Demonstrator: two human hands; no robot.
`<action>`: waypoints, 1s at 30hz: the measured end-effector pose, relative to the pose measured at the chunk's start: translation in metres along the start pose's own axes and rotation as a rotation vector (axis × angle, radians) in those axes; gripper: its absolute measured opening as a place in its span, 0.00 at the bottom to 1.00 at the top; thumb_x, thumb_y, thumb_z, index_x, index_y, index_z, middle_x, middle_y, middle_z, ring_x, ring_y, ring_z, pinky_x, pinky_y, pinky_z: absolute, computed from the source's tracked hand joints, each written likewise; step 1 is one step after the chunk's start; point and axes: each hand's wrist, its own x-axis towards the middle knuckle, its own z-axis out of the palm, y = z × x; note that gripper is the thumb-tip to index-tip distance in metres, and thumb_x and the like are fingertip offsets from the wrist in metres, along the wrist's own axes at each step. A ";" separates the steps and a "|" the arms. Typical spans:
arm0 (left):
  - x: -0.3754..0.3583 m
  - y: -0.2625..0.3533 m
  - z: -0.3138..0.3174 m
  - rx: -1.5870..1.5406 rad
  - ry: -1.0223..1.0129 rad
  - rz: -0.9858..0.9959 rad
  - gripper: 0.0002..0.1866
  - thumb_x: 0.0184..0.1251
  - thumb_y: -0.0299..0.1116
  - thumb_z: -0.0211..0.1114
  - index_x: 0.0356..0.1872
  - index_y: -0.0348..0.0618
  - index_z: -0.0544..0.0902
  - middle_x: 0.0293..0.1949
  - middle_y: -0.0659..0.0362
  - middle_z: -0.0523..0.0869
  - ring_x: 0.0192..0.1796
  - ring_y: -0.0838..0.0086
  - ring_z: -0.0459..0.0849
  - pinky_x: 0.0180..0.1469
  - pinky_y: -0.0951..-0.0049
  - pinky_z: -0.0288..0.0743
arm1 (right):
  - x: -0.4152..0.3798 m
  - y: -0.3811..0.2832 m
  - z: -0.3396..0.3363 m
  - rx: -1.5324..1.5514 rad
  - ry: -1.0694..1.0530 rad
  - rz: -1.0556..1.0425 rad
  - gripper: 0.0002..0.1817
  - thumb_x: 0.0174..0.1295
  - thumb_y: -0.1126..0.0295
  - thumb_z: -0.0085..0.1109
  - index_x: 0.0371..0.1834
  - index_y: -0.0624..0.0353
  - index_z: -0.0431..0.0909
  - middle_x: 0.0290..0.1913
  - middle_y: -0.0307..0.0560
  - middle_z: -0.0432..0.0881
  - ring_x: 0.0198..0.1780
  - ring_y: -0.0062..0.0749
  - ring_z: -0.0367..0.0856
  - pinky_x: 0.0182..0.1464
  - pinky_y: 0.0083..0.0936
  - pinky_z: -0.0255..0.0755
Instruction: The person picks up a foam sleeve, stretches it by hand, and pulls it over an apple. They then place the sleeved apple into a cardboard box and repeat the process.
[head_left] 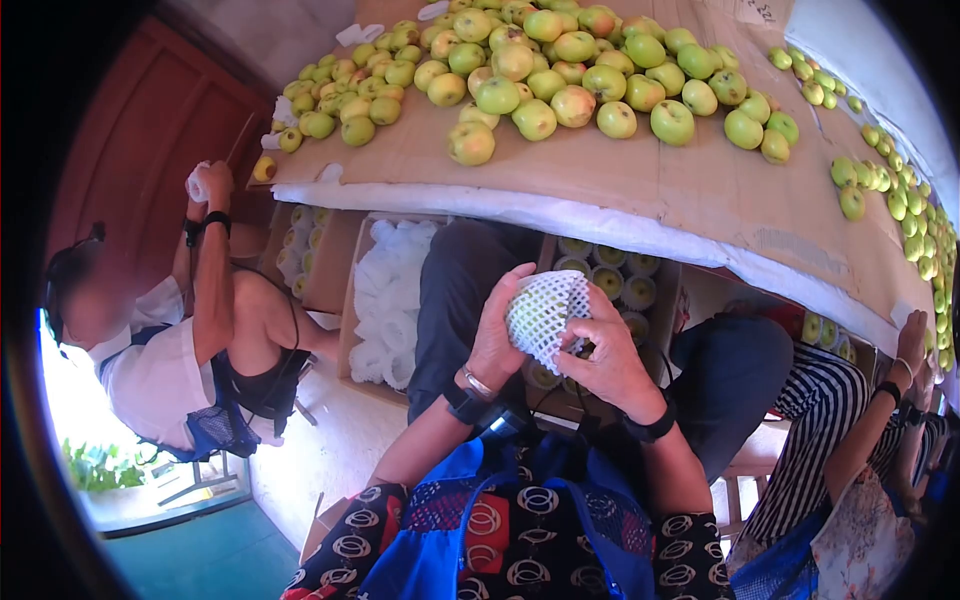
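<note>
A white foam net [540, 312] is held up in front of my chest, with a green apple showing through its mesh. My left hand [492, 338] is closed around the net's left side, thumb toward the top. On the other side, my right hand [612, 365] grips the net's open edge between thumb and fingers. Below and behind my hands, an open cardboard box [660, 330] between my knees holds several apples in foam nets. To the left of my leg, another box [347, 340] is heaped with white foam nets [385, 300].
A cardboard-covered table [640, 185] stands ahead, with a large pile of green and yellowish apples [560, 80]. More apples [925, 230] lie at the far right. At left a seated person [180, 340] holds a white foam net [197, 183]. Another person's arm [875, 420] is at right.
</note>
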 end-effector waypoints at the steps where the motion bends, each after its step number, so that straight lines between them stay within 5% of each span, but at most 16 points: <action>1: -0.001 0.003 0.003 -0.027 0.008 -0.042 0.19 0.67 0.44 0.52 0.48 0.37 0.74 0.42 0.55 0.81 0.45 0.70 0.81 0.52 0.69 0.74 | -0.001 -0.002 -0.001 -0.038 -0.001 0.029 0.10 0.41 0.70 0.66 0.28 0.59 0.78 0.59 0.60 0.67 0.62 0.54 0.64 0.62 0.39 0.58; 10: 0.002 -0.009 -0.007 0.065 -0.022 -0.013 0.16 0.66 0.40 0.52 0.43 0.37 0.76 0.40 0.55 0.82 0.43 0.71 0.81 0.48 0.69 0.74 | 0.004 0.005 0.003 0.068 0.237 0.052 0.25 0.41 0.72 0.68 0.47 0.58 0.74 0.59 0.59 0.68 0.59 0.51 0.70 0.59 0.36 0.64; 15: 0.000 -0.009 -0.007 0.166 -0.064 0.050 0.13 0.64 0.37 0.55 0.44 0.39 0.76 0.40 0.57 0.82 0.43 0.74 0.80 0.48 0.72 0.75 | 0.003 0.007 0.006 0.143 0.213 0.060 0.27 0.42 0.72 0.68 0.49 0.60 0.73 0.58 0.58 0.70 0.59 0.49 0.71 0.60 0.35 0.64; 17: -0.002 -0.010 -0.004 0.181 0.013 0.060 0.08 0.62 0.28 0.58 0.40 0.37 0.77 0.35 0.59 0.82 0.35 0.79 0.81 0.39 0.77 0.77 | 0.003 0.006 0.008 0.159 0.197 0.064 0.27 0.42 0.72 0.67 0.49 0.60 0.72 0.58 0.58 0.70 0.58 0.48 0.72 0.59 0.34 0.64; 30: -0.003 -0.014 -0.013 0.422 -0.033 0.106 0.08 0.63 0.30 0.55 0.36 0.37 0.79 0.31 0.63 0.81 0.32 0.86 0.77 0.34 0.83 0.71 | 0.005 0.004 0.011 -0.264 0.026 0.023 0.30 0.44 0.61 0.67 0.50 0.60 0.67 0.50 0.57 0.73 0.53 0.51 0.72 0.56 0.37 0.65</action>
